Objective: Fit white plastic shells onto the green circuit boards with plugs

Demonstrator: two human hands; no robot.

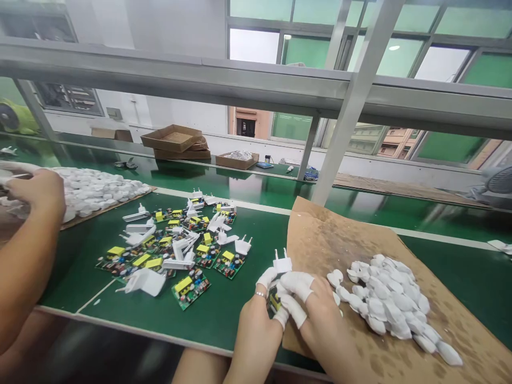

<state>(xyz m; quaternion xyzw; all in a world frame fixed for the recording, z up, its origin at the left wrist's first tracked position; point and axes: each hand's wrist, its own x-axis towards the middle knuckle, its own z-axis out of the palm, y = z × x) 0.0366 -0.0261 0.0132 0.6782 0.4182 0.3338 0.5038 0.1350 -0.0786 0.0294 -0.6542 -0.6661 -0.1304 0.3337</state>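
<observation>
Both grips are closed on one small circuit board (274, 300), which sits low between the hands, over the table (230, 306) by the left edge of a stained cardboard sheet (316, 234). The left hand (258, 312), wearing a ring (260, 294), holds the board's left side; the right hand (314, 301) closes around the other side. White coverings wrap the fingertips, hiding much of the board. A white plug piece (282, 264) stands just above the fingers, its two prongs pointing up; whether it is joined to the board cannot be seen.

Left of the hands, loose circuit boards (191, 288) with yellow-wrapped transformers lie among two-pronged white plug casings (149, 281), some overlapping. Right of the hands, a heap of rounded white pieces (394, 298) rests on the cardboard sheet. At the far left, another person's hand (44, 192) is beside a wider spread of white pieces (104, 189). Beyond, a shallow cardboard tray (176, 139) sits stacked near the wall, and a grey shelf (256, 80) spans the view above.
</observation>
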